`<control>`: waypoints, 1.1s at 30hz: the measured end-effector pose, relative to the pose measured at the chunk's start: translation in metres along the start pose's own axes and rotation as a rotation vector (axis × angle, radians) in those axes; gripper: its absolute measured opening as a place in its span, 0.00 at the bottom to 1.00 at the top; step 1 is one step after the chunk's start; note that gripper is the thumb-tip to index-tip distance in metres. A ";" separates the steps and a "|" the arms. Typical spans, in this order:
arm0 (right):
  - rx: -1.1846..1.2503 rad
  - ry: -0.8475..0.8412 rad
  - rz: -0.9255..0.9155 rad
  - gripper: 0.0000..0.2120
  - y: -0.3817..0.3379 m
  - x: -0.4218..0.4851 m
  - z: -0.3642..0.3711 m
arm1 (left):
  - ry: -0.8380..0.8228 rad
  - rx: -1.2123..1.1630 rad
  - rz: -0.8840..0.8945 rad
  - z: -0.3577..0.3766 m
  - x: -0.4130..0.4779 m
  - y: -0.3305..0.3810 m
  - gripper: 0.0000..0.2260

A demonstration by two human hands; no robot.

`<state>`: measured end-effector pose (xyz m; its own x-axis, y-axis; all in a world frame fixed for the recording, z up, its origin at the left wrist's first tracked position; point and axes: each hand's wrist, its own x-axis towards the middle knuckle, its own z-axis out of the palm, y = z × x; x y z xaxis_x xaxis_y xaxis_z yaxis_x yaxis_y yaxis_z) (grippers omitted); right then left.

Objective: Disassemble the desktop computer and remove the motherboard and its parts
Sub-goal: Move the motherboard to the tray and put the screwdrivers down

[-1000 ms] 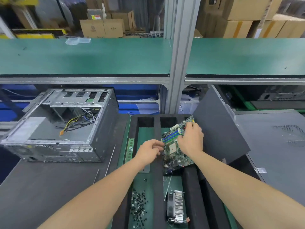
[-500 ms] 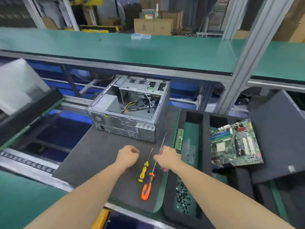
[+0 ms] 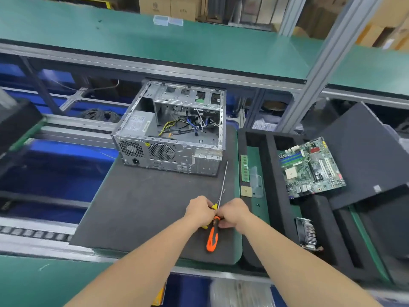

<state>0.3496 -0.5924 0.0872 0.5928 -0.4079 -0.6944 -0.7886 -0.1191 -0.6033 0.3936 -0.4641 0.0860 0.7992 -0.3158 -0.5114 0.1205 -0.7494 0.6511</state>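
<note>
Head view puts both hands together low on the dark mat [image 3: 137, 207]. The left hand [image 3: 199, 210] has its fingers curled round the yellow screwdriver [image 3: 214, 206]. The right hand [image 3: 234, 212] pinches the orange screwdriver [image 3: 212, 238] at the top of its handle, knuckles almost touching the left. We count two screwdrivers, their thin shafts running side by side away from the hands, the longer one reaching toward the near right corner of the case. One open computer case [image 3: 172, 134] sits at the mat's far edge with loose cables inside. To the right, in the black foam tray [image 3: 272, 173], we count one motherboard [image 3: 309, 169] lying flat, one memory stick [image 3: 244, 168], one processor chip [image 3: 246, 191] and one finned heatsink [image 3: 308, 234]. One dark side panel [image 3: 365, 156] lies tilted just right of the board. The orange handle's butt is near the mat's near edge and the right hand close to its right edge. The widest free mat lies left of the hands.
</note>
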 end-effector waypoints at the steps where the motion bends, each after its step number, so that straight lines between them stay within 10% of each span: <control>1: 0.040 -0.008 -0.008 0.11 -0.002 -0.007 0.006 | -0.003 -0.017 0.006 -0.001 -0.003 -0.002 0.09; 12: 0.389 -0.353 -0.167 0.14 0.020 -0.070 0.094 | 0.211 -0.180 -0.059 -0.049 -0.092 -0.069 0.14; 19: 0.230 -0.594 -0.276 0.09 0.033 -0.149 0.213 | 0.535 -0.259 -0.267 -0.085 -0.210 -0.172 0.15; 33: -0.186 -0.772 -0.092 0.05 0.132 -0.264 0.421 | 0.627 -0.315 -0.617 -0.084 -0.368 -0.405 0.10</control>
<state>0.1577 -0.1191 0.0254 0.5486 0.3448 -0.7617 -0.7054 -0.2982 -0.6431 0.0997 0.0040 0.0578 0.7012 0.5261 -0.4812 0.7104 -0.4587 0.5338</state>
